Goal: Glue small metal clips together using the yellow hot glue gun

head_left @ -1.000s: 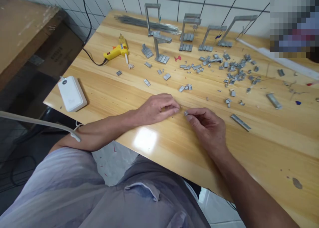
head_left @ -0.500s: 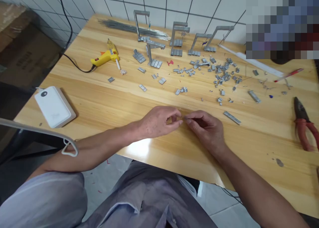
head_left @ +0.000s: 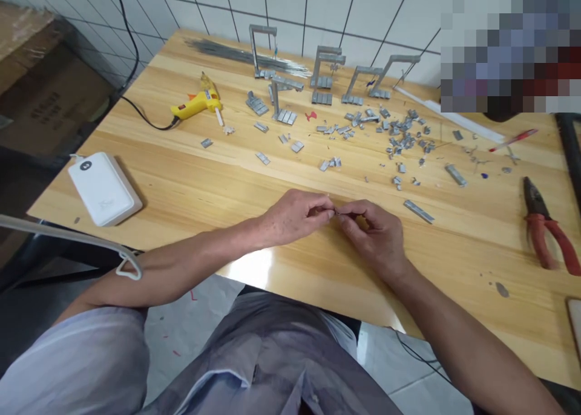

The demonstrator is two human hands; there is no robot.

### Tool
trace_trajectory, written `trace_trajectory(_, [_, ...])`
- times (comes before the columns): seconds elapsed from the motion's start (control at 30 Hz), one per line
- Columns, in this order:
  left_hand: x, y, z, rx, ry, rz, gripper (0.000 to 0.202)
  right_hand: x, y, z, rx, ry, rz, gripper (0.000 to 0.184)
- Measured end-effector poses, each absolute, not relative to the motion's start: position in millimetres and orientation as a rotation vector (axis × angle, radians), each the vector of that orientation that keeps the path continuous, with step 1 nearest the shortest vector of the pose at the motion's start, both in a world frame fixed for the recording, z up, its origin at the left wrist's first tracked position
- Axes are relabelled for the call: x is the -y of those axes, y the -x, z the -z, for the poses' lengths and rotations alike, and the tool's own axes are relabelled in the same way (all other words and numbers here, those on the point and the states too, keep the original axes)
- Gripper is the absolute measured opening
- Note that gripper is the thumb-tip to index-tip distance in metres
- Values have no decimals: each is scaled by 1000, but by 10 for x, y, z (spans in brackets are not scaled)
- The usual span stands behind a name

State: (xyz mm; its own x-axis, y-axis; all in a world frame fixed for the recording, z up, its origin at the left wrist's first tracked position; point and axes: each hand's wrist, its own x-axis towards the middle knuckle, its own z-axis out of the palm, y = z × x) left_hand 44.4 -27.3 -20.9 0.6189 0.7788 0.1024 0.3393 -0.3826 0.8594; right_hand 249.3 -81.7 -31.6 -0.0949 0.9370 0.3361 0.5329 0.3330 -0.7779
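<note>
My left hand (head_left: 295,218) and my right hand (head_left: 376,230) meet fingertip to fingertip just above the wooden table (head_left: 195,191). Both are closed in a pinch around a tiny dark piece between them, too small to identify. A grey metal strip (head_left: 418,211) lies right of my right hand. Beyond the hands are a small group of grey metal pieces (head_left: 330,164) and a larger scatter of bent grey bits (head_left: 403,140). Farther back, several small grey metal frames stand upright, among them one with a segmented base (head_left: 285,117).
A yellow glue gun (head_left: 195,104) lies at the back left, its cord trailing off. Near the left edge sits a white power bank (head_left: 105,191). Red-handled pliers (head_left: 542,221) and a red pen (head_left: 515,140) are on the right. Thin metal rods (head_left: 249,57) lie by the tiled wall.
My left fingertips have closed together and come up against the right hand's fingertips at the small piece. The view has shifted slightly; the things on the table stay put.
</note>
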Motion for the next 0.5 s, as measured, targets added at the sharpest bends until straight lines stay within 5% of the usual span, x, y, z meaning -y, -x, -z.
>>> trace_trajectory(0.5, [353, -487, 234, -980, -1642, -708, 6, 848, -2371, 332, 1925, 1272, -185, 13])
